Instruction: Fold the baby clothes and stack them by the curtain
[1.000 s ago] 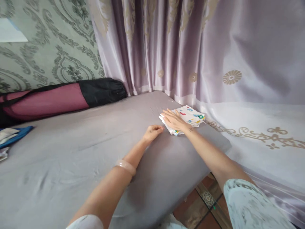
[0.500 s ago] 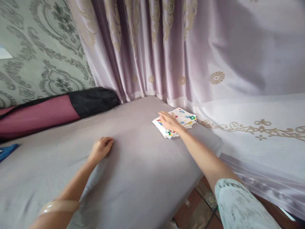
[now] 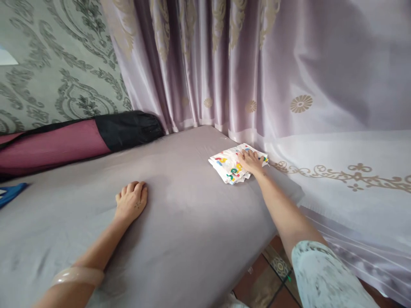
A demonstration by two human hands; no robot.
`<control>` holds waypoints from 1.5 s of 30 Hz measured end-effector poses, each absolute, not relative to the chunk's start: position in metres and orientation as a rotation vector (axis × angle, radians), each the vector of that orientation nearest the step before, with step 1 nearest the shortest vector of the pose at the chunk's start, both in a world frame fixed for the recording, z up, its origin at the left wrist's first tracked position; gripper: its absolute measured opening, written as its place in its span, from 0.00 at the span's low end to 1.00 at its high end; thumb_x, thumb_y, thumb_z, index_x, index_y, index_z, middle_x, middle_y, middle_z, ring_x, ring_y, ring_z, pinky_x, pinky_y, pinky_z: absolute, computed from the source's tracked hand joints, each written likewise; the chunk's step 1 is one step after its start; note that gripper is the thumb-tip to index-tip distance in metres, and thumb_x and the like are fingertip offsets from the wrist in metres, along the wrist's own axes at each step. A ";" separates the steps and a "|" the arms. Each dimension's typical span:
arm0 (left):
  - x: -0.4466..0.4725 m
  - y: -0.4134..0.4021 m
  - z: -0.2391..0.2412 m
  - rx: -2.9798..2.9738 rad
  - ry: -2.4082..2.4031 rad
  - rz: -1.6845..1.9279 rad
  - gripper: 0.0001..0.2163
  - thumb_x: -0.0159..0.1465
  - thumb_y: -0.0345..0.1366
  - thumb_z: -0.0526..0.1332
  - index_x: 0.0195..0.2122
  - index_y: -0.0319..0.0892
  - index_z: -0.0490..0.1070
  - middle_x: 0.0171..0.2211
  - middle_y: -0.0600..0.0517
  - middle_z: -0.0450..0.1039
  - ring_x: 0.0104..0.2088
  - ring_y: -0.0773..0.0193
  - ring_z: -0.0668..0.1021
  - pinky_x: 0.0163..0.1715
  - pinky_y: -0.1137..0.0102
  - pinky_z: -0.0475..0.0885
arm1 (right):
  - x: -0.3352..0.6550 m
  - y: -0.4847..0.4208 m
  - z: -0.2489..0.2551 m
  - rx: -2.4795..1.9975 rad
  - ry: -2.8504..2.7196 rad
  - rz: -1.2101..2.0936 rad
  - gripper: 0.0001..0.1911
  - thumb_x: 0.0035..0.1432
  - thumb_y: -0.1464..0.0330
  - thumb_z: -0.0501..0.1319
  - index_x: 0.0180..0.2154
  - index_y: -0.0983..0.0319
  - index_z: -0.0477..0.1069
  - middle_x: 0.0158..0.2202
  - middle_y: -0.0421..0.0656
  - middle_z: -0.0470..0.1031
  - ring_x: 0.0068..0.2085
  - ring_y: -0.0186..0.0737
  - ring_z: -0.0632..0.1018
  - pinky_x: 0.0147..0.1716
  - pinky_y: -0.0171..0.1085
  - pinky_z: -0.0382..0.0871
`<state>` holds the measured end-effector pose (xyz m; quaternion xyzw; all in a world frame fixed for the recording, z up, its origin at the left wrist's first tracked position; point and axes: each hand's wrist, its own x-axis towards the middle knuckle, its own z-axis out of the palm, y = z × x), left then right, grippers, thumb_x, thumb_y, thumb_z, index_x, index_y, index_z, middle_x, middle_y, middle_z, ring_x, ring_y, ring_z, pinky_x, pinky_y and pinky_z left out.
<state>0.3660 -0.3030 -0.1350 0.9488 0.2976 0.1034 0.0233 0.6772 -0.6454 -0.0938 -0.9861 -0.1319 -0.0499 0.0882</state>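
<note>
A stack of folded white cloths with a colourful print (image 3: 224, 162) lies near the far right corner of the grey-covered bed (image 3: 180, 222). My right hand (image 3: 251, 161) rests palm down on top of the stack, toward its right side, with the fingers spread. My left hand (image 3: 131, 199) lies palm down on the sheet, left of the stack and apart from it. Its fingers are slightly bent, and nothing shows in them.
A pink and black long bag (image 3: 64, 139) lies along the patterned wall at the left. Something blue (image 3: 13, 193) sits at the left edge. Purple curtains (image 3: 237, 77) hang close behind the stack. Tiled floor (image 3: 263, 278) shows below the bed's right edge.
My right hand has shifted right across the top of the stack, and more of the upper cloth's print shows. My left hand has turned palm down with its fingers loosened on the sheet.
</note>
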 end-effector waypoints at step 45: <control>0.187 -0.140 -0.075 2.228 1.337 0.647 0.14 0.60 0.30 0.55 0.43 0.35 0.78 0.40 0.45 0.80 0.41 0.59 0.79 0.45 0.69 0.72 | 0.469 -0.372 -0.138 -2.126 -1.631 -0.058 0.15 0.61 0.67 0.51 0.36 0.58 0.76 0.37 0.44 0.77 0.39 0.44 0.76 0.38 0.41 0.65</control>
